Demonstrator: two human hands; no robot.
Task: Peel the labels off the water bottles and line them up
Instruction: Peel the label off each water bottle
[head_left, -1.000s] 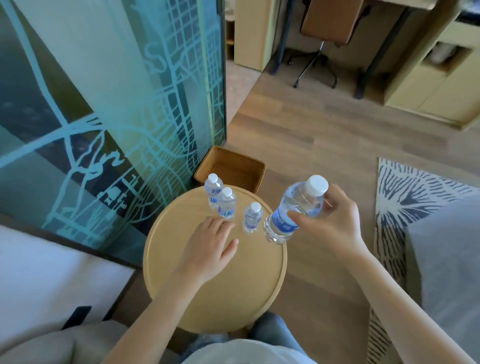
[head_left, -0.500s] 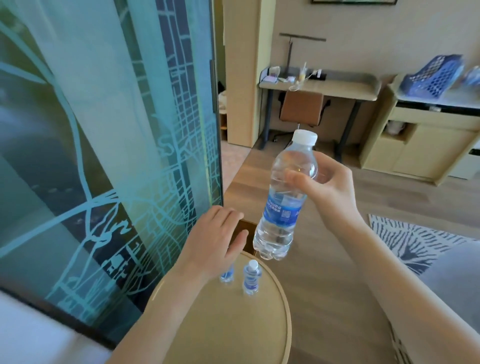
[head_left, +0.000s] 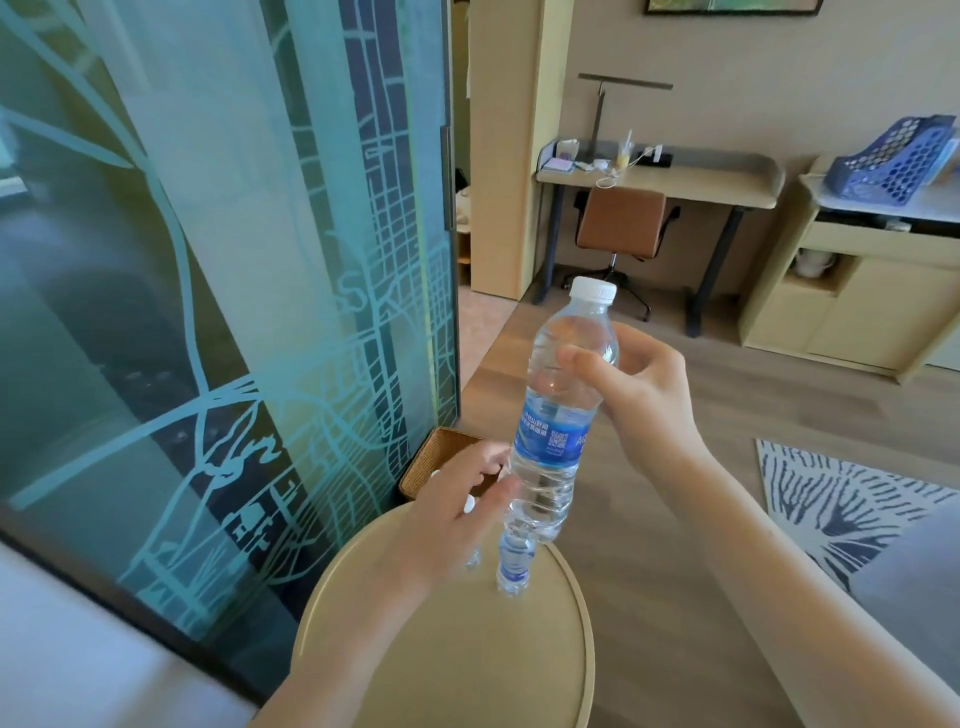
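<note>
The right hand (head_left: 644, 400), fingers curled round the bottle (head_left: 571, 332), has raised it from the table's (head_left: 467, 649) far edge. The left hand (head_left: 447, 525), open and empty, nears its label (head_left: 553, 436), so peeling can begin.

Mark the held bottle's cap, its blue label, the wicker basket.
bottle cap (head_left: 592, 288), head view, white top face.
blue label (head_left: 553, 434), head view, near QR code.
wicker basket (head_left: 436, 457), head view, woven wall.
</note>
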